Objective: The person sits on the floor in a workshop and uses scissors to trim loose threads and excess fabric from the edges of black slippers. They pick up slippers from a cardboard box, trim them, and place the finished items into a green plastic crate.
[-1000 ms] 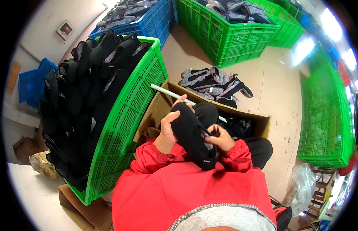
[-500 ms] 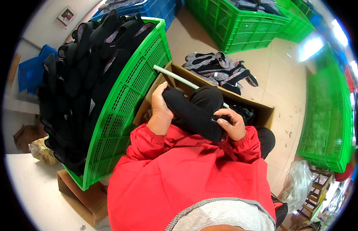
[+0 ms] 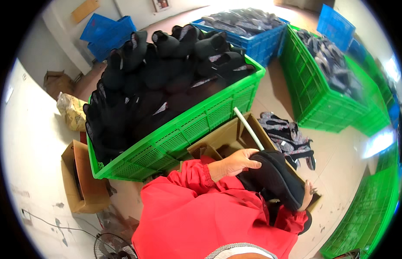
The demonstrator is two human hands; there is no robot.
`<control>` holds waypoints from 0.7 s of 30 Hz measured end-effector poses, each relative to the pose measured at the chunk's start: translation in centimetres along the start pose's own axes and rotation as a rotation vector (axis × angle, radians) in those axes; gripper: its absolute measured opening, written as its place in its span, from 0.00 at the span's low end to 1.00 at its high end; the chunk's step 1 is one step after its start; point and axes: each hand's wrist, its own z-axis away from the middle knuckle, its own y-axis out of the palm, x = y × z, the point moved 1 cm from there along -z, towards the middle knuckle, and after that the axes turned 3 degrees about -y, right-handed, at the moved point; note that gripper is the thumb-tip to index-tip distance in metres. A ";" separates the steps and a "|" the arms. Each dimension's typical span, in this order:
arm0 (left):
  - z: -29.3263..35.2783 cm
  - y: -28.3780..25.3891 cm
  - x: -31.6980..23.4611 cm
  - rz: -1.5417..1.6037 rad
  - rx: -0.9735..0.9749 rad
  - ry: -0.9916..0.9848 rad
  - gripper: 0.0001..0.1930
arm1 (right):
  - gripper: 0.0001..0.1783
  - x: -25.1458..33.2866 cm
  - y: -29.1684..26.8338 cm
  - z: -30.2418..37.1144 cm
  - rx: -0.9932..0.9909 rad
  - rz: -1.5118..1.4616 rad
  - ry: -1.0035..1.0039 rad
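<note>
A black cloth slipper lies slantwise over my lap, its smooth dark side facing up. My left hand grips its upper left end, thumb laid on top. At the lower right end, my right hand holds the slipper, its fingers partly hidden behind it. Under the slipper is more black material around a pale rod. The rod leans across an open cardboard box.
A green crate heaped with black slippers stands at my left. Patterned slippers lie on the floor beyond the box. Farther off are a blue crate and another green crate, both filled. A fan stands at lower left.
My view has swung left, bringing more of the heaped crate into sight. The slipper has been turned over, its small label no longer showing, and my right hand has shifted to its lower end.
</note>
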 end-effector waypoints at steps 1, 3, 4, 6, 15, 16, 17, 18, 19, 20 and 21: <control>0.2 -0.2 0.4 0.080 0.005 0.004 0.23 | 0.08 0.3 1.0 0.5 0.021 0.009 -0.012; 1.5 1.1 0.4 0.182 0.018 -0.089 0.23 | 0.08 0.9 2.2 1.4 0.083 -0.034 -0.020; 2.2 1.2 0.4 0.206 -0.001 -0.178 0.22 | 0.09 1.1 2.9 1.8 0.119 -0.058 -0.021; 3.0 2.1 -0.6 0.141 -0.016 -0.037 0.20 | 0.12 2.3 5.1 3.0 0.082 -0.180 0.060; 17.0 2.5 -17.3 -1.827 -0.957 1.374 0.29 | 0.11 -2.1 5.8 3.9 0.056 -0.122 0.287; 19.7 2.3 -18.9 -1.935 -1.181 1.395 0.28 | 0.11 -3.0 5.7 4.0 0.058 -0.100 0.299; 22.2 1.8 -21.0 -1.949 -1.369 1.477 0.28 | 0.13 -3.5 6.2 4.3 0.014 -0.064 0.301; 24.8 1.2 -22.9 -1.978 -1.615 1.396 0.26 | 0.13 -3.8 6.3 4.5 0.016 -0.051 0.309; 27.5 -0.7 -25.3 -1.972 -1.670 1.553 0.24 | 0.13 -4.1 6.4 4.7 0.019 -0.041 0.318; 30.3 -3.2 -27.6 -1.959 -1.723 1.708 0.23 | 0.13 -4.5 6.5 4.9 0.022 -0.029 0.329; 32.6 -5.5 -29.6 -1.912 -1.740 1.685 0.21 | 0.13 -4.5 6.3 5.0 0.046 -0.028 0.318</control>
